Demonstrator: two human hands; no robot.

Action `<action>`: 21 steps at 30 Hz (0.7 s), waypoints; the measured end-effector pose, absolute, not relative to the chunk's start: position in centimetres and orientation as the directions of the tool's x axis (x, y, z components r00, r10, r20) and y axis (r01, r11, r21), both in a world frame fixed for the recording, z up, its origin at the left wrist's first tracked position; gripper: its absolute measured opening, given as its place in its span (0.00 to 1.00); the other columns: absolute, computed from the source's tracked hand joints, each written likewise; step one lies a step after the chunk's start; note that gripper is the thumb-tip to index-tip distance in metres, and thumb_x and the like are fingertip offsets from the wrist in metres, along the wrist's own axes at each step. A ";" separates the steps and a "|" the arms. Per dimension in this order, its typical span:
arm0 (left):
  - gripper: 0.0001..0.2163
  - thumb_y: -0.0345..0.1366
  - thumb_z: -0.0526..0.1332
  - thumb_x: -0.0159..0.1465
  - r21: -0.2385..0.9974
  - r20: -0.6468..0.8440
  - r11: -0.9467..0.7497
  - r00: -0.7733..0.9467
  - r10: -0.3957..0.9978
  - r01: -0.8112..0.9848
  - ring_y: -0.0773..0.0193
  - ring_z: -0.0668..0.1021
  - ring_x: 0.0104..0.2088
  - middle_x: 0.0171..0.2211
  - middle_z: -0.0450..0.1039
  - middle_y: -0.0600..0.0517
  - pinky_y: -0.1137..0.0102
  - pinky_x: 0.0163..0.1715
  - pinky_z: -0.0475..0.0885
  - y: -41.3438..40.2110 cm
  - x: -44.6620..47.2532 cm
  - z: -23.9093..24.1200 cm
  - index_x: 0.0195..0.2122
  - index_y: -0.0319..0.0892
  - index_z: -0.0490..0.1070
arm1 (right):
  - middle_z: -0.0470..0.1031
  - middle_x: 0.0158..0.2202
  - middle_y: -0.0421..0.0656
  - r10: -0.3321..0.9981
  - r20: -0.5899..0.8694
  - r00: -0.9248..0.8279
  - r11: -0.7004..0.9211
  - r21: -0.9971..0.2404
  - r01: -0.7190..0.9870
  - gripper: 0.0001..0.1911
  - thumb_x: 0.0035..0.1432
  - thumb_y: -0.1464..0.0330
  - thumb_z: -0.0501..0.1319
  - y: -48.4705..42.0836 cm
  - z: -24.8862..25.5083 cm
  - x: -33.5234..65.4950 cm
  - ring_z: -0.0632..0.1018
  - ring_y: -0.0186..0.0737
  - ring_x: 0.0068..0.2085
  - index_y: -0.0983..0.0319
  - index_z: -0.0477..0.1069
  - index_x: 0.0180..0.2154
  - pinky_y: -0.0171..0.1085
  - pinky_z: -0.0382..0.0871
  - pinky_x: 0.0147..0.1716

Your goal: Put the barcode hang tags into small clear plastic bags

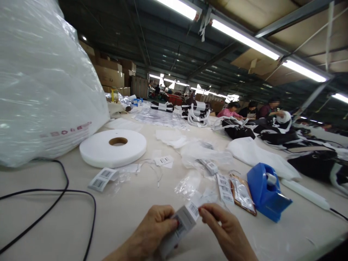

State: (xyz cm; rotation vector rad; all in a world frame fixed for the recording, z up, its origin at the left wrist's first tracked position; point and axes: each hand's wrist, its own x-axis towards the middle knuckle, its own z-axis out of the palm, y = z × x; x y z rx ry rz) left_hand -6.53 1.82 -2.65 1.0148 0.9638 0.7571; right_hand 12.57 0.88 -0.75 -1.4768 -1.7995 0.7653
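Note:
Near the front edge of the table, my left hand is closed round a stack of white barcode labels, thumb pressed on top. The stack tilts up to the right. At its upper right corner my right hand has thumb and forefinger pinched together on the edge of a label. Beyond the hands lie crumpled clear plastic bags and another bundle of barcode labels. A sheet of barcode labels rests beside a phone-like flat object in a brown case.
A blue tape dispenser stands at right, near a white rod with a cord. At left are a large white roll, black cable and a bulky plastic bag. Black-and-white goods lie farther back, where co-workers sit.

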 end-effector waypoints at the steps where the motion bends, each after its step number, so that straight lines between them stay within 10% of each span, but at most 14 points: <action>1: 0.14 0.46 0.62 0.46 0.911 -0.318 0.385 0.343 0.884 -0.146 0.66 0.70 0.17 0.16 0.67 0.55 0.73 0.18 0.62 2.1 -6.6 -2.9 0.23 0.40 0.66 | 0.73 0.28 0.41 0.982 0.163 -0.099 0.188 -0.744 0.641 0.14 0.57 0.59 0.53 2.2 -0.7 12.4 0.72 0.39 0.30 0.59 0.72 0.30 0.35 0.63 0.31; 8: 0.12 0.42 0.65 0.49 0.855 -0.308 0.306 0.065 0.949 -0.419 0.67 0.73 0.19 0.18 0.73 0.53 0.75 0.20 0.63 3.7 -8.0 -3.0 0.25 0.38 0.68 | 0.72 0.25 0.41 0.988 0.139 -0.063 0.140 -0.657 0.741 0.01 0.41 0.69 0.65 8.9 -2.7 9.8 0.70 0.43 0.32 0.58 0.73 0.21 0.38 0.58 0.33; 21: 0.09 0.38 0.65 0.51 0.789 -0.369 0.363 0.090 0.925 -0.496 0.68 0.74 0.18 0.18 0.74 0.52 0.76 0.19 0.65 4.2 -8.1 -3.3 0.25 0.37 0.69 | 0.61 0.16 0.35 0.995 0.055 -0.079 0.088 -0.849 0.521 0.12 0.47 0.64 0.59 10.8 -2.7 11.1 0.62 0.33 0.22 0.62 0.68 0.17 0.34 0.53 0.23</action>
